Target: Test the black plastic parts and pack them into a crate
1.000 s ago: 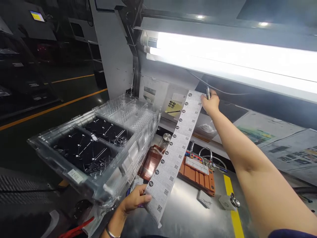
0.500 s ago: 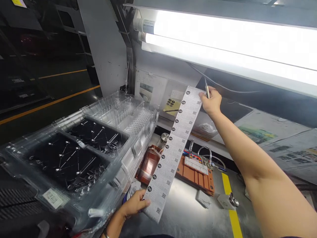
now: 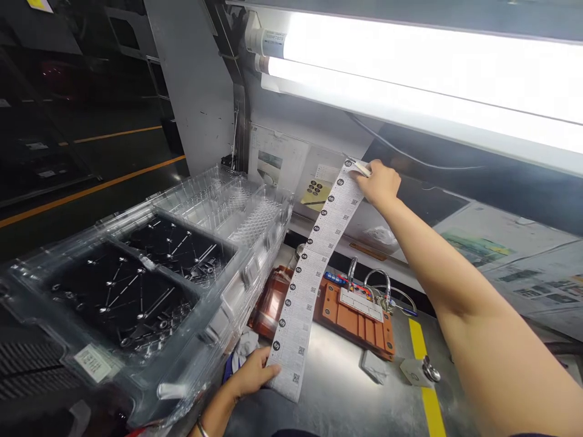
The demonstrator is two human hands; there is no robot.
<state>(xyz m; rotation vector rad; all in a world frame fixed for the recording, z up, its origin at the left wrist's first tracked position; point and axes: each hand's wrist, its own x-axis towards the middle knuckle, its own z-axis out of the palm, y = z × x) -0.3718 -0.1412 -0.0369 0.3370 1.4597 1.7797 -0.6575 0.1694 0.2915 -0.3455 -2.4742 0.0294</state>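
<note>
Lamp: one, lit, two tubes, across the top of your view. Table: one, bare metal, below your hands. Clear plastic trays: stacked, to your left, the top one divided, with black panels in its nearer compartments. Strip of labels: one, white, held above the table between your two hands, slanting up to the right, dark round marks along its left edge, square codes along its right. Orange block: one, on the table, right of the strip. Left hand: your fingers pinch the strip's lower left edge. Right hand: your fingers close on a pen at the strip's upper end, its tip over the paper; their hold on the strip is partly hidden.
</note>
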